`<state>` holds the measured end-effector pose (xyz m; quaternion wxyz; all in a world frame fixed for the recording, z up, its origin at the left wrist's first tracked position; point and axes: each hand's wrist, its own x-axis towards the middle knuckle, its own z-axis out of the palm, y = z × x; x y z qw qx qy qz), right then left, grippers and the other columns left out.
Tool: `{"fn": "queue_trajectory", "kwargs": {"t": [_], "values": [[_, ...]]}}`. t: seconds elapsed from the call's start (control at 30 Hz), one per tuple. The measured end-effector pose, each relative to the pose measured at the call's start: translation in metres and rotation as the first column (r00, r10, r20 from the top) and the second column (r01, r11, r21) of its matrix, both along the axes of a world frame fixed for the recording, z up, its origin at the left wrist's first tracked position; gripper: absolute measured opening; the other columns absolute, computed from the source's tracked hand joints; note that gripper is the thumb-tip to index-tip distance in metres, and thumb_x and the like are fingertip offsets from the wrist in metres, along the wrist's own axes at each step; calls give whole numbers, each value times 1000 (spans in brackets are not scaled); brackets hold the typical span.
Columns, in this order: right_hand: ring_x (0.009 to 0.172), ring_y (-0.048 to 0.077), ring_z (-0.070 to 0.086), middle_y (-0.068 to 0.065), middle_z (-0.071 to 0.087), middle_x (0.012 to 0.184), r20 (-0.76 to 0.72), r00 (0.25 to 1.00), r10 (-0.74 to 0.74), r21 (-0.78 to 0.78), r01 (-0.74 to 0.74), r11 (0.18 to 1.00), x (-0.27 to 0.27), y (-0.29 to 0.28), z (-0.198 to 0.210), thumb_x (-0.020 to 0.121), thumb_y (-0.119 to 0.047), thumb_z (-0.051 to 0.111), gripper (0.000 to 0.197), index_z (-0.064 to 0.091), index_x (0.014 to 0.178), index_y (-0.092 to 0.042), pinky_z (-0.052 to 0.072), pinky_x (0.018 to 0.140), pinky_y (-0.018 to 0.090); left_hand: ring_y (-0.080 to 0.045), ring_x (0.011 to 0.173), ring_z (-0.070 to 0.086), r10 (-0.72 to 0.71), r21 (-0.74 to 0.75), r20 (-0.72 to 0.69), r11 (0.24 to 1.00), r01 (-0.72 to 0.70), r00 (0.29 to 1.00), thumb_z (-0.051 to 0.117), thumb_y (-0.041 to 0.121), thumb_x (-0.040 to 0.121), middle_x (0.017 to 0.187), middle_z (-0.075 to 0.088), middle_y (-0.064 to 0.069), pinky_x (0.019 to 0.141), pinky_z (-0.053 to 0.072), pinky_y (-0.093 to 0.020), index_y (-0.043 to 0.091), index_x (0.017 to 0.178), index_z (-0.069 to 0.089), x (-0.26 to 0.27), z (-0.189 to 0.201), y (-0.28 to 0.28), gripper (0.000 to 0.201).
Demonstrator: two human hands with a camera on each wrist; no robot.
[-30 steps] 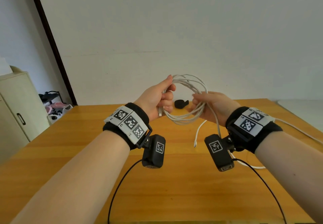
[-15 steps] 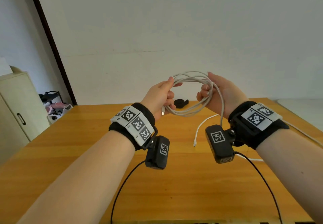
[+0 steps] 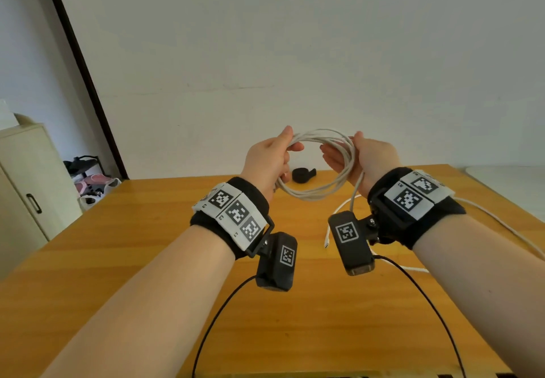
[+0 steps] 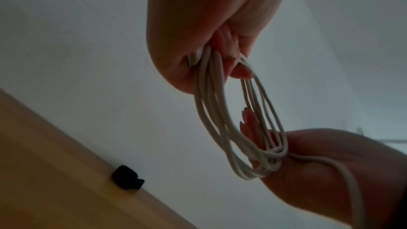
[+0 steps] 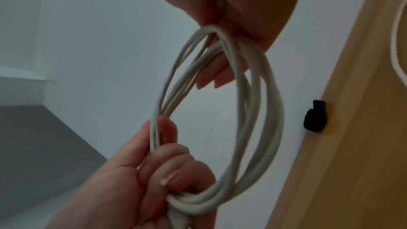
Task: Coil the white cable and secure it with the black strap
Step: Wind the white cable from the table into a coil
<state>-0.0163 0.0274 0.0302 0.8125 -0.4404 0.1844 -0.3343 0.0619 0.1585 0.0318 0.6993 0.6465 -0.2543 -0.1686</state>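
White cable (image 3: 321, 168) gains another loop; left hand (image 3: 267, 158) grips the coil, right hand (image 3: 365, 158), fingers extended, supports it. Tail remains uncoiled; black strap (image 3: 303, 174) untouched.

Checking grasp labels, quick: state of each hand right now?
Left hand: closed, gripping the white cable coil.
Right hand: open, fingers straight through the coil, loops resting on it.
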Motion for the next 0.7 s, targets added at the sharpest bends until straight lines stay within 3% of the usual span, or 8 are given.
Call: {"fn": "queue_trajectory", "kwargs": {"t": [0.13,0.23,0.3,0.47,0.53,0.7], "values": [[68,30,66,20,70,86,-168,985,27,-273,-73,959,-9,4,-1,100,-23,39,28,58,100,-1,59,73,43,-10,43,26,16,-2,-2,1000,-16,1000,46,42,95,52,26,6,52,31,-26,14,79,65,8,5,6,38],[67,26,64,12,68,81,-239,970,49,-384,-141,912,-12,6,0,98,-31,43,32,61,101,-4,58,70,40,-9,42,25,18,-24,-45,1000,-19,999,46,43,95,52,25,6,50,32,-25,13,81,64,13,3,9,38],[67,22,63,9,65,78,-277,960,46,-469,-177,865,-12,9,0,97,-28,46,31,61,107,-2,58,68,35,-7,37,25,10,-64,-104,998,-17,995,47,43,95,48,25,7,48,31,-23,12,81,64,14,1,9,38],[79,28,68,16,68,94,-261,963,69,-491,-194,850,-15,11,0,97,-24,47,26,60,106,-3,60,72,34,-6,29,24,0,-177,-257,983,-47,967,46,44,95,37,25,10,45,30,-21,10,81,60,19,5,11,40],[83,28,68,15,68,95,-285,958,10,-524,-165,836,-16,12,-2,97,-22,47,24,59,111,-5,59,76,35,-6,28,23,3,-216,-305,974,-73,952,44,46,95,37,24,9,45,32,-21,11,78,57,23,8,12,41],[70,19,64,5,66,83,-386,898,-211,-659,-109,744,-13,14,-18,95,-18,50,30,45,124,-9,57,73,33,-9,22,29,-80,-335,-474,937,-96,877,32,49,98,33,29,6,50,34,-24,14,65,46,31,15,13,50]]}}
